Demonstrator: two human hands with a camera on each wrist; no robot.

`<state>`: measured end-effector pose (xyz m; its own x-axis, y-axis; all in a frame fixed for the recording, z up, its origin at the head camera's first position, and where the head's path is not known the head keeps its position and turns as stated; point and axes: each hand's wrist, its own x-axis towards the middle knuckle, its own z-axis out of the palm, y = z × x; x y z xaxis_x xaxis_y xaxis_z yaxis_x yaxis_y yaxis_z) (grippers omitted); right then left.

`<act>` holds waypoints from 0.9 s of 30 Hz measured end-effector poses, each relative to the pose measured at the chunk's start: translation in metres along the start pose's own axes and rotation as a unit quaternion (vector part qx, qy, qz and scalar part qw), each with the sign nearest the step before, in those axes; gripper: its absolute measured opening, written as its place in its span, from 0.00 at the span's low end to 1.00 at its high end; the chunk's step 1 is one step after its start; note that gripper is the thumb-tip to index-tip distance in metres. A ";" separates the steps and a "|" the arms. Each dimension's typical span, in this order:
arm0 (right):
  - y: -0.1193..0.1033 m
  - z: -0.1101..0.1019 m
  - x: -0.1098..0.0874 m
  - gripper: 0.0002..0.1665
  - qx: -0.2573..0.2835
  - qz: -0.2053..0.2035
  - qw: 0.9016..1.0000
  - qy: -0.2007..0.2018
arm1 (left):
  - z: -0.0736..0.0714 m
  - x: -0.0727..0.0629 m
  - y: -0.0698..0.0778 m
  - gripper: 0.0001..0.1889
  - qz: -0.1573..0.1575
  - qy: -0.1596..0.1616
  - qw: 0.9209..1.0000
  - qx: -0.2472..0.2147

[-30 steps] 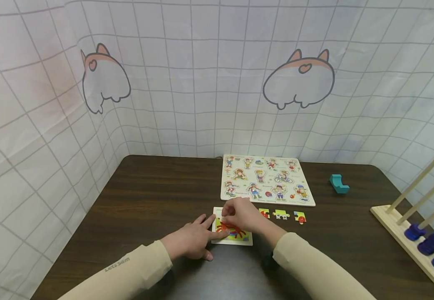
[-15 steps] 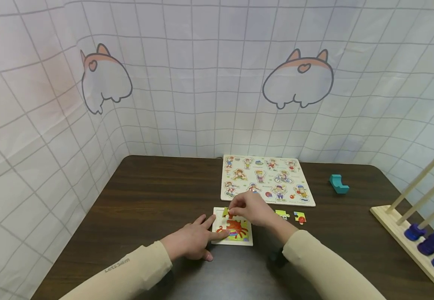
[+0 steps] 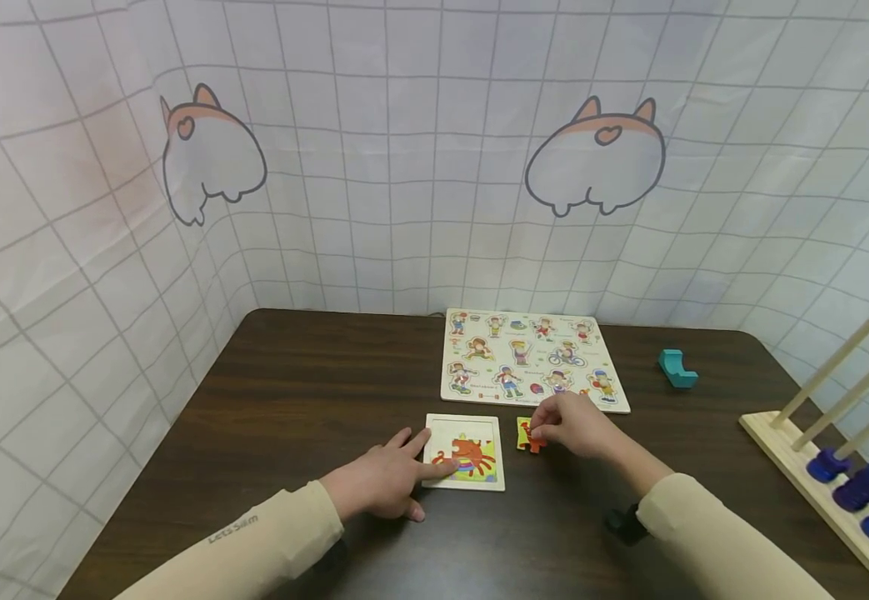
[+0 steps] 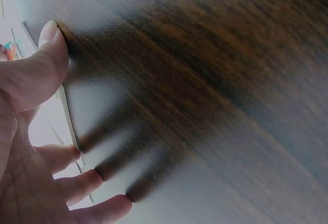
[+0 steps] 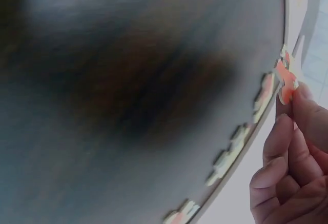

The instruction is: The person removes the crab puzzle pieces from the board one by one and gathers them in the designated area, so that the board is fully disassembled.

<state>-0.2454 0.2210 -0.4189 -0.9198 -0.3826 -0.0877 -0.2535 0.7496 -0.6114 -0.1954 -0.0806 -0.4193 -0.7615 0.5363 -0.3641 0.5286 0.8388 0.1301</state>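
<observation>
A small square jigsaw puzzle board (image 3: 466, 419) with a pale rim lies on the table. Its lower part shows a red crab picture; a pale bare strip runs along its upper part. My left hand (image 3: 383, 482) lies spread at the board's left side, forefinger reaching over the crab, thumb on the tabletop. Right of the board, my right hand (image 3: 572, 427) pinches a red and yellow jigsaw piece (image 5: 287, 83) between thumb and forefinger. Loose jigsaw pieces lie in a row below it in the right wrist view, among them a red one (image 5: 264, 95). The hand hides most of them in the head view.
Behind the hands lies a larger wooden picture board (image 3: 531, 358) with figures of children. A teal curved block (image 3: 677, 369) sits at the back right. A wooden peg stand (image 3: 801, 467) with blue beads is at the right edge. A tiled-pattern curtain (image 3: 434, 167) surrounds the table.
My right hand has gone from over the puzzle board's upper part rightward to the loose pieces, taking the pinched jigsaw piece with it. My left hand has stayed in place.
</observation>
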 end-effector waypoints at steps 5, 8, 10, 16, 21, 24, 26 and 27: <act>0.005 0.002 -0.005 0.03 -0.016 -0.005 1.000 -0.021 | 0.001 0.000 0.000 0.40 0.002 0.003 1.000 0.003; 0.005 0.003 -0.007 0.03 -0.026 -0.023 0.999 -0.034 | 0.001 0.000 0.000 0.40 0.004 0.004 1.000 0.002; 0.005 0.004 -0.007 0.04 -0.027 -0.025 0.999 -0.037 | 0.001 -0.001 0.001 0.40 0.004 0.004 1.000 0.000; 0.007 0.005 -0.009 0.03 -0.048 -0.024 0.998 -0.023 | 0.001 -0.001 0.001 0.40 0.004 0.003 1.000 -0.007; 0.008 0.005 -0.015 0.05 -0.060 -0.016 0.998 -0.024 | 0.001 -0.001 0.000 0.41 0.004 0.003 1.000 -0.010; 0.006 0.007 -0.018 0.12 -0.060 -0.017 0.998 -0.029 | 0.001 -0.001 -0.001 0.40 0.007 0.007 1.000 -0.003; 0.005 0.008 -0.019 0.14 -0.059 -0.019 0.998 -0.030 | 0.000 -0.002 -0.001 0.40 0.010 0.010 1.000 0.001; 0.005 0.009 -0.019 0.14 -0.060 -0.019 0.998 -0.030 | 0.000 -0.002 -0.001 0.40 0.011 0.011 1.000 0.002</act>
<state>-0.2263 0.2272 -0.4272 -0.8906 -0.4400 -0.1151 -0.3245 0.7920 -0.5172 -0.1945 -0.0825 -0.4192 -0.7571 0.5571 -0.3413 0.5476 0.8260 0.1335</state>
